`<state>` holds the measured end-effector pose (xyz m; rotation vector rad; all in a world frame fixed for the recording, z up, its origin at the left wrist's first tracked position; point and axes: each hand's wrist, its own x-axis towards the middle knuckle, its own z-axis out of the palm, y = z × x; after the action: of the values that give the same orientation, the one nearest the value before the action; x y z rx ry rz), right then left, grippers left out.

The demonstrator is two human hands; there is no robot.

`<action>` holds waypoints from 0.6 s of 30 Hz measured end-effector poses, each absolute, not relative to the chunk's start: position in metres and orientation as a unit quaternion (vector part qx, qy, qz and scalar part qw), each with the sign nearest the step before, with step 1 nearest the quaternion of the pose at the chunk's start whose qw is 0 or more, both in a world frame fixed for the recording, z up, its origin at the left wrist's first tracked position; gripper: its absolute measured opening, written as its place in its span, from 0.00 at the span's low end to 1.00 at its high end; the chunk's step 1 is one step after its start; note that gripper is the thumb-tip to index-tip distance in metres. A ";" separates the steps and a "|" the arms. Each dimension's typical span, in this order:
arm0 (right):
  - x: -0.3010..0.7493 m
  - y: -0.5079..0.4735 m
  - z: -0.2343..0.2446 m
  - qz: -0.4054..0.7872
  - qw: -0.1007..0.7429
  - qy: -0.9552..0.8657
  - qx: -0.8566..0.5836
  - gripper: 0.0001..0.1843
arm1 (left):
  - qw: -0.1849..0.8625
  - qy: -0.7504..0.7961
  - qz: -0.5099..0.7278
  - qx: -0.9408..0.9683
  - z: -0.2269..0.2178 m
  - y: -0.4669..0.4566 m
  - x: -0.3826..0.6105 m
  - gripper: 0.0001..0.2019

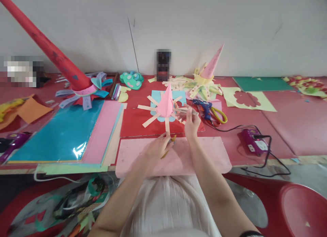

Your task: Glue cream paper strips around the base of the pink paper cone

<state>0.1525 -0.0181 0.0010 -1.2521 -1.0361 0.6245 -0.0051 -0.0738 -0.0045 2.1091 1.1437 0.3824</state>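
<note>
A pink paper cone (166, 104) stands on a light blue cut-out (154, 95), with several cream paper strips (150, 120) spread around its base. My left hand (159, 146) is closed at the near end of the front strip (167, 124). Beside its thumb, a slim yellow object (174, 138) shows partly, its kind unclear. Just right of the cone, my right hand (192, 123) is closed around a thin, pale, pen-like stick (187, 111) that points left toward the strips.
A blue glue gun (204, 107) and yellow-handled scissors (219, 115) lie to the right, near a purple power socket (255, 141). Coloured sheets (63, 131) and a tall red cone (51, 49) are left. Another pink cone (212, 65) stands behind. A red stool (304, 209) is below right.
</note>
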 end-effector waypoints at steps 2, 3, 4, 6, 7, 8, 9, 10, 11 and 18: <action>0.148 -0.018 0.001 0.289 0.651 -0.465 -0.526 0.21 | 0.349 0.448 0.144 0.810 -0.005 -0.074 -0.004 0.07; 0.146 -0.018 -0.001 0.280 0.652 -0.471 -0.524 0.19 | 0.350 0.451 0.141 0.809 -0.006 -0.075 -0.003 0.07; 0.144 -0.018 -0.003 0.276 0.649 -0.476 -0.526 0.18 | 0.349 0.452 0.141 0.809 -0.006 -0.075 -0.002 0.07; 0.142 -0.016 -0.007 0.310 0.630 -0.482 -0.524 0.20 | 0.342 0.449 0.144 0.813 -0.008 -0.075 -0.002 0.07; 0.141 -0.016 -0.009 0.345 0.618 -0.482 -0.516 0.21 | 0.334 0.447 0.144 0.817 -0.010 -0.075 -0.002 0.07; 0.140 -0.015 -0.012 0.385 0.606 -0.480 -0.503 0.20 | 0.325 0.445 0.141 0.822 -0.011 -0.075 -0.002 0.08; 0.139 -0.014 -0.013 0.424 0.595 -0.478 -0.488 0.20 | 0.313 0.443 0.136 0.829 -0.011 -0.075 -0.002 0.08; 0.139 -0.013 -0.015 0.455 0.585 -0.477 -0.473 0.19 | 0.301 0.439 0.130 0.836 -0.011 -0.076 -0.002 0.08; 0.138 -0.012 -0.016 0.477 0.577 -0.476 -0.461 0.19 | 0.289 0.435 0.123 0.844 -0.010 -0.076 -0.001 0.08; 0.138 -0.009 -0.018 0.503 0.548 -0.482 -0.463 0.17 | 0.203 0.458 0.047 0.864 0.009 -0.077 0.015 0.10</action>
<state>0.1383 -0.0089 -0.0182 -1.0961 -1.1427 1.1906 0.0149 -0.0774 0.0087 2.4126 1.2777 0.1310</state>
